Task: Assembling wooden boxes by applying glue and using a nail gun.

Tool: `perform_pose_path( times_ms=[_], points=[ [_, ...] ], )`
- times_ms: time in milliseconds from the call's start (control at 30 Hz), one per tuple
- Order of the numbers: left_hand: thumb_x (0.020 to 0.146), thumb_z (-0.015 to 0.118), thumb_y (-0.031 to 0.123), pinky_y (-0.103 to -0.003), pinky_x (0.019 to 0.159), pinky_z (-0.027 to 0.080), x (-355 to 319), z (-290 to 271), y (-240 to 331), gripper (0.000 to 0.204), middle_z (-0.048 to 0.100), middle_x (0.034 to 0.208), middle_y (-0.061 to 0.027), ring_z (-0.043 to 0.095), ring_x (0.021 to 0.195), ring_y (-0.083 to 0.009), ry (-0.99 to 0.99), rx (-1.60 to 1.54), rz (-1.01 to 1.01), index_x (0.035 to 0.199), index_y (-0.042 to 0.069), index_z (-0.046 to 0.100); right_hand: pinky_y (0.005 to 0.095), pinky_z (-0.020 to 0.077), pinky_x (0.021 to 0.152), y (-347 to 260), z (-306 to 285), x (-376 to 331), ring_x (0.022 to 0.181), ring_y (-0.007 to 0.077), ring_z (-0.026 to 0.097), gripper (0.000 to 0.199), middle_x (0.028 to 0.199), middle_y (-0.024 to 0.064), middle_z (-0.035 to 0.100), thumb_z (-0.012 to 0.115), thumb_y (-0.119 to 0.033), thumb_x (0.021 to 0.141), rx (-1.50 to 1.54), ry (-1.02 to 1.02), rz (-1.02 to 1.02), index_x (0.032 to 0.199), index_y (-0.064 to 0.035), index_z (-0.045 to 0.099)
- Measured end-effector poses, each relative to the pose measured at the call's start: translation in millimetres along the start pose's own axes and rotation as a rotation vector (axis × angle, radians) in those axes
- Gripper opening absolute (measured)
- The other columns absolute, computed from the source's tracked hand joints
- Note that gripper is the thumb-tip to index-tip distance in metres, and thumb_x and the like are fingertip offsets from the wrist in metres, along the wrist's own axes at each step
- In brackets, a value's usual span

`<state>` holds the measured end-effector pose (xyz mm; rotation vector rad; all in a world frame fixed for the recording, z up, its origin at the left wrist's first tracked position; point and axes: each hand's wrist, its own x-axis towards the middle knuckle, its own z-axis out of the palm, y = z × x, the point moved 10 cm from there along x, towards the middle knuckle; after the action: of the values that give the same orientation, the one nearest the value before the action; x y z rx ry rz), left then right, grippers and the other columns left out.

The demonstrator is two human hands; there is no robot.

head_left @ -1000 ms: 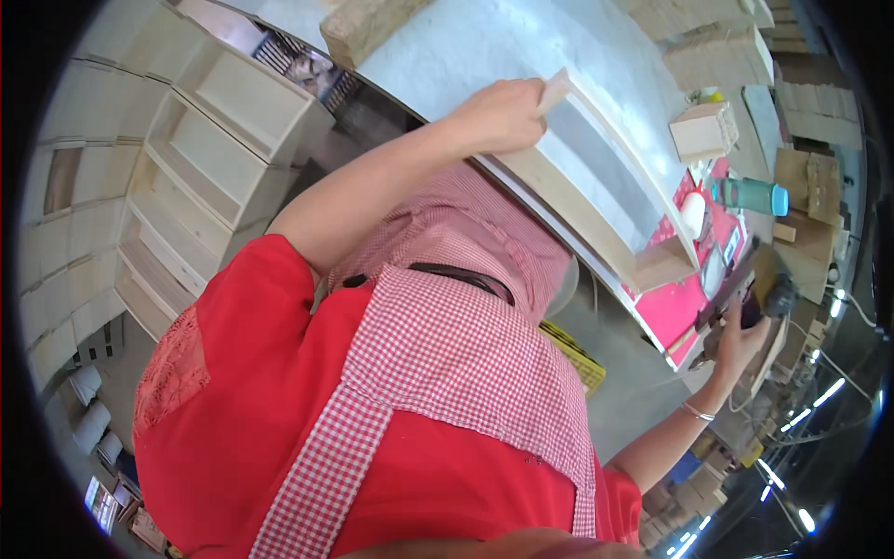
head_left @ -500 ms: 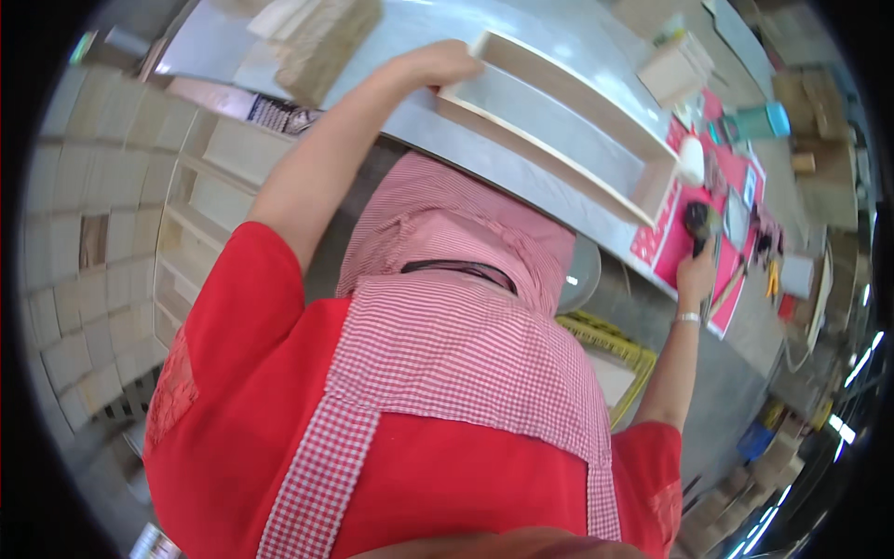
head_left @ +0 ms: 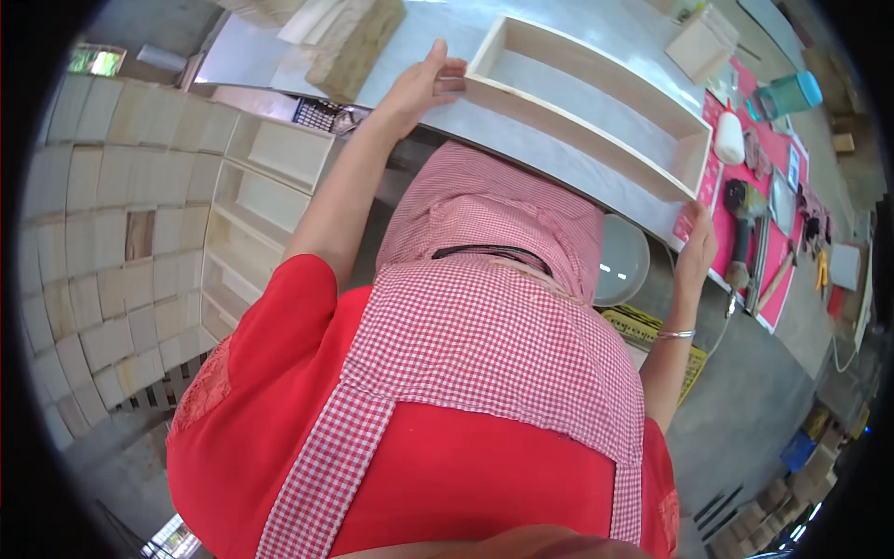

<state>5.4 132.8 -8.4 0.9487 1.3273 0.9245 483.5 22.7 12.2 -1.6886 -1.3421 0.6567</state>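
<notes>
The left hand [head_left: 421, 86] lies on the near left corner of a long, shallow, pale wooden tray with a lengthwise divider [head_left: 596, 102], fingers spread and resting on the tray's short end wall, thumb pointing away from the body; it presses flat rather than closing round the wood. The tray sits on a grey metal-topped table [head_left: 521, 28], running from this hand diagonally towards the other one.

The right hand [head_left: 697, 250] is at the tray's far right corner, fingers loosely extended and just touching or just beside the corner (which of the two cannot be told from here); it grips nothing that shows. A thin silver bangle [head_left: 676, 334] circles the wrist below it.

Just to the right of the right hand, on a pink mat [head_left: 773, 196], lies a dark nail gun with a wooden-looking handle [head_left: 742, 219]. Beyond that hand stand a white plastic bottle [head_left: 729, 140] and a teal plastic jar [head_left: 788, 93]. Left of the left hand rests a rough block of stacked wood pieces [head_left: 358, 42].

The person wears a red shirt and a red-and-white checked apron [head_left: 484, 335]. To the left of the left arm stand stacked pale wooden boxes [head_left: 121, 233].
</notes>
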Motion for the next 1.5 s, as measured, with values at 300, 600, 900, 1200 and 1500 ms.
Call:
perform_pose_path(
  times_ms=[300,600,900,1200,1500],
  points=[
    [0.101,0.029,0.06,-0.039,0.107,0.037,-33,12,22,0.078,0.059,0.128,-0.0186,0.054,0.123,-0.0262,-0.017,0.1,0.155,0.129,-0.008,0.054,0.0363,0.0422,0.097,-27,29,-7,0.112,0.0231,0.059,0.058,0.121,0.016,0.063,0.028,-0.04,0.107,0.174,0.002,0.025,0.13,0.0056,0.055],
    [0.1,0.033,0.062,-0.041,0.105,0.039,-26,21,63,0.079,0.059,0.127,-0.0182,0.054,0.121,-0.0265,0.004,0.26,0.302,0.13,-0.008,0.055,0.0349,0.04,0.102,-56,17,20,0.114,0.0218,0.057,0.056,0.121,0.0151,0.062,0.028,-0.036,0.108,0.267,0.012,-0.004,0.133,0.0074,0.052],
    [0.097,0.032,0.068,-0.04,0.102,0.041,-14,29,128,0.084,0.061,0.121,-0.0142,0.055,0.115,-0.0233,0.019,0.068,0.44,0.123,-0.007,0.058,0.0339,0.0416,0.101,-103,-4,70,0.114,0.0215,0.058,0.068,0.122,0.0127,0.063,0.027,-0.051,0.105,0.359,0.088,-0.123,0.134,0.0045,0.053],
    [0.091,0.033,0.077,-0.04,0.099,0.038,40,29,105,0.085,0.061,0.113,-0.0086,0.052,0.106,-0.0195,0.02,0.183,0.123,0.117,0.003,0.065,0.0267,0.0414,0.078,-64,3,113,0.084,0.0092,0.053,0.077,0.096,0.001,0.064,0.026,-0.066,0.099,0.255,0.019,0.144,0.122,-0.0021,0.063],
    [0.09,0.033,0.077,-0.04,0.096,0.038,46,28,99,0.088,0.062,0.109,-0.0088,0.053,0.103,-0.0198,0.013,0.297,0.057,0.117,0.0,0.065,0.0256,0.043,0.076,-55,30,110,0.082,0.0096,0.053,0.087,0.094,0.0024,0.064,0.022,-0.071,0.097,0.224,-0.097,0.246,0.117,0.0017,0.066]
  ],
)
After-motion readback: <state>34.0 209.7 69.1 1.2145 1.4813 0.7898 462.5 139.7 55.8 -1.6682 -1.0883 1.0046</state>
